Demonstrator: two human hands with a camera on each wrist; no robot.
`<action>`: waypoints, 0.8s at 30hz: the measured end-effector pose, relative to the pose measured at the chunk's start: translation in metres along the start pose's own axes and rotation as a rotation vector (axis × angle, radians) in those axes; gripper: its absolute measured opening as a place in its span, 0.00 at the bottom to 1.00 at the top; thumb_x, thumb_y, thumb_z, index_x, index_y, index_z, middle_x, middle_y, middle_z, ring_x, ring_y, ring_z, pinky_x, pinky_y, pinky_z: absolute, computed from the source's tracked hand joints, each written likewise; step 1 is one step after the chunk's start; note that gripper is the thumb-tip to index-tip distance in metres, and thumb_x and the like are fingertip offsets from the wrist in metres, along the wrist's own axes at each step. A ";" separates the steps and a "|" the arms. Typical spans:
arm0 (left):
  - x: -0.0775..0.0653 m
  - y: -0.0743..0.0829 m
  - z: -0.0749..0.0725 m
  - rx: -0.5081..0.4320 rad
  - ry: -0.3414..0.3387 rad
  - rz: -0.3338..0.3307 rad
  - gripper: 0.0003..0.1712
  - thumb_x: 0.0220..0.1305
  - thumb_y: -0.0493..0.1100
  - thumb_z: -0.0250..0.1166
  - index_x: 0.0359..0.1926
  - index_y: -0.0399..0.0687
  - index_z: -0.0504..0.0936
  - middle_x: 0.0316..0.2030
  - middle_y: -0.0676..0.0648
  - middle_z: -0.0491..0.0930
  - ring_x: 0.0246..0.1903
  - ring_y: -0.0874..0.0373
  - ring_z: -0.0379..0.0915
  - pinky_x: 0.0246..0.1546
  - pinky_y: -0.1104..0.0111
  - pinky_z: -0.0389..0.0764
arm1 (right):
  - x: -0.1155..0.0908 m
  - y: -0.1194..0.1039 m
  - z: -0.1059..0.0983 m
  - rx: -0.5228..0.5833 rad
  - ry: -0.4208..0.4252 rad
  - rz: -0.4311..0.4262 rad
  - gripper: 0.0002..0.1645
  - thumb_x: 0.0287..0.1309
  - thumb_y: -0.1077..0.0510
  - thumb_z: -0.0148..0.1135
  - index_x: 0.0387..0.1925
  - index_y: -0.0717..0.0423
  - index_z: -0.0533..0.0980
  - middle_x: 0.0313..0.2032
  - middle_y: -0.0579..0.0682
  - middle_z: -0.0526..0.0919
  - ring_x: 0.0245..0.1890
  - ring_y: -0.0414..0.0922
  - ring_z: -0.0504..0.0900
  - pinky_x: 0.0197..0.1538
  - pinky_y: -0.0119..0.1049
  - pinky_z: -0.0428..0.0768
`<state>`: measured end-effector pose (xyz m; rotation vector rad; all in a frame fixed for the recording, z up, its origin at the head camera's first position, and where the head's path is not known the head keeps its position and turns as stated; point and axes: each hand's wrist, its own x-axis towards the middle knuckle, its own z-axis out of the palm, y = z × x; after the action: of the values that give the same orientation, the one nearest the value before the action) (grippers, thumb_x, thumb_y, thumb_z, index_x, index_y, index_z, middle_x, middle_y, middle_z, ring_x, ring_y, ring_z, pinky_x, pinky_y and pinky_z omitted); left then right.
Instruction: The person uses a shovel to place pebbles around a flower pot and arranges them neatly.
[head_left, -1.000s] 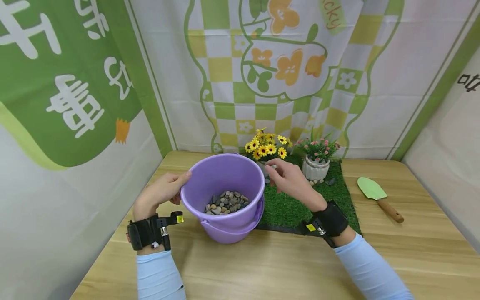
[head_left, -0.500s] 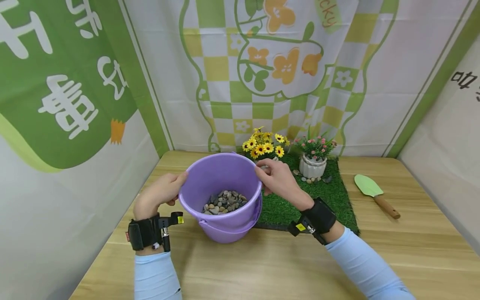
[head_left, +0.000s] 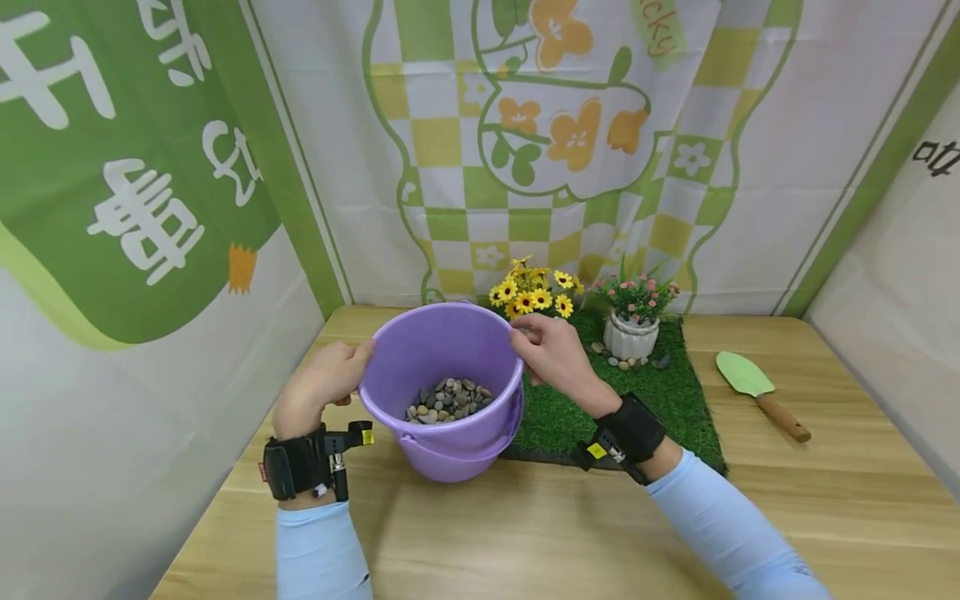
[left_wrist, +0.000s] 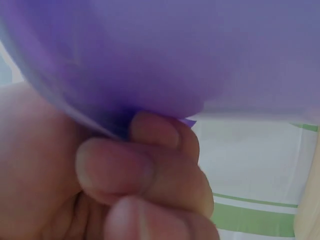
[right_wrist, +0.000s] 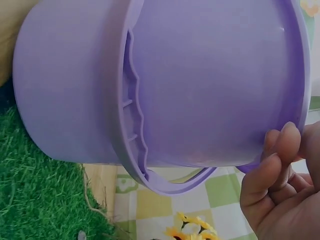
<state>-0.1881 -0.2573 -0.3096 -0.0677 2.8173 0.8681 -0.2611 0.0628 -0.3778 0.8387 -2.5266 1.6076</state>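
A purple bucket (head_left: pixel 450 450) with pebbles (head_left: pixel 448 400) at its bottom stands on the wooden table, tilted a little toward me. On its left side my left hand (head_left: pixel 324 383) grips the rim; the left wrist view shows curled fingers (left_wrist: pixel 115 167) under the rim's edge. My right hand (head_left: pixel 558 358) pinches the rim on the opposite side. In the right wrist view its fingertips (right_wrist: pixel 287 142) press the outer wall just below the rim. The bucket's handle (right_wrist: pixel 131 100) hangs down along the outside.
Behind the bucket lies an artificial grass mat (head_left: pixel 622 417). Yellow flowers (head_left: pixel 532 292) and a white pot (head_left: pixel 632 335) of pink flowers stand on it, with several pebbles (head_left: pixel 626 363) beside the pot. A green-bladed trowel (head_left: pixel 757 392) lies on the table (head_left: pixel 525 533) at the right.
My right hand has moved left from beside the bucket and taken hold of its rim. The left hand keeps its grip; the bucket stays nearly in place.
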 end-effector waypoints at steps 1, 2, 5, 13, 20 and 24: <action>0.002 0.000 -0.002 0.000 0.009 0.000 0.34 0.78 0.59 0.35 0.35 0.40 0.79 0.22 0.48 0.73 0.19 0.56 0.68 0.22 0.67 0.68 | 0.003 -0.001 0.000 -0.002 0.001 0.005 0.26 0.72 0.40 0.47 0.60 0.49 0.73 0.19 0.51 0.78 0.15 0.48 0.74 0.24 0.38 0.74; 0.003 -0.001 -0.004 0.000 0.014 0.001 0.34 0.78 0.58 0.35 0.34 0.40 0.79 0.21 0.48 0.73 0.18 0.56 0.68 0.22 0.67 0.67 | 0.003 -0.015 -0.001 -0.020 0.004 0.047 0.24 0.72 0.43 0.48 0.59 0.50 0.73 0.20 0.54 0.79 0.16 0.53 0.75 0.24 0.40 0.76; 0.009 -0.004 -0.010 -0.006 0.026 -0.003 0.34 0.78 0.59 0.35 0.33 0.38 0.77 0.21 0.48 0.72 0.17 0.56 0.67 0.22 0.67 0.68 | 0.014 -0.019 0.000 -0.021 -0.004 0.075 0.21 0.73 0.48 0.48 0.60 0.51 0.74 0.18 0.53 0.79 0.17 0.57 0.76 0.23 0.38 0.76; 0.018 -0.012 -0.021 -0.029 0.134 -0.058 0.36 0.75 0.64 0.35 0.26 0.42 0.74 0.21 0.47 0.74 0.20 0.55 0.69 0.23 0.66 0.69 | 0.040 -0.030 0.010 0.002 0.002 0.073 0.21 0.70 0.53 0.48 0.59 0.55 0.75 0.20 0.62 0.80 0.12 0.49 0.74 0.18 0.36 0.71; 0.030 -0.023 -0.024 -0.085 0.207 -0.097 0.38 0.74 0.64 0.39 0.30 0.36 0.76 0.21 0.47 0.77 0.20 0.55 0.73 0.24 0.66 0.74 | 0.060 -0.030 0.021 0.000 0.019 0.084 0.23 0.66 0.57 0.49 0.59 0.59 0.75 0.22 0.57 0.82 0.13 0.52 0.76 0.19 0.34 0.74; 0.036 -0.026 -0.023 -0.106 0.246 -0.108 0.38 0.73 0.65 0.42 0.33 0.33 0.78 0.21 0.47 0.78 0.21 0.55 0.75 0.24 0.67 0.76 | 0.069 -0.028 0.024 -0.001 0.013 0.116 0.24 0.65 0.58 0.49 0.60 0.60 0.74 0.23 0.56 0.82 0.20 0.60 0.79 0.19 0.33 0.75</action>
<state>-0.2251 -0.2914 -0.3128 -0.3614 2.9540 1.0476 -0.3010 0.0044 -0.3443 0.6916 -2.6114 1.6377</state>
